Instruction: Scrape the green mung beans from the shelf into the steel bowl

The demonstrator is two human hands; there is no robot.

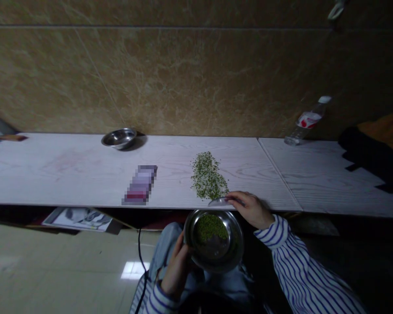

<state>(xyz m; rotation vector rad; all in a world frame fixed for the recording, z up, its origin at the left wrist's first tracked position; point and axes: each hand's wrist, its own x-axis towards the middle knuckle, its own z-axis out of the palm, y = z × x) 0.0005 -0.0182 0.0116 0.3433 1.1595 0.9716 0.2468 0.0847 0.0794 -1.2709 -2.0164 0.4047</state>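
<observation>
My left hand point(178, 266) grips the left rim of a metal bowl point(237, 248) held over my lap, just below the table's front edge. Many small green beans point(211, 227) lie inside it, and part of the bowl's bottom shows bare. On the tabletop, more green beans point(208, 176) are spread in a long patch. My right hand point(249, 207) is closed on a thin, pale, spoon-like tool point(218, 202), whose kind I cannot make out. The tool lies low at the table's edge, by the near end of the patch and above the bowl.
A smaller metal bowl point(119, 139) stands by the wall at the left. A blurred phone-shaped thing point(140, 185) lies left of the beans. A plastic bottle point(308, 120) stands at the right, near dark cloth point(367, 152). Below the table hangs a black cable point(139, 248).
</observation>
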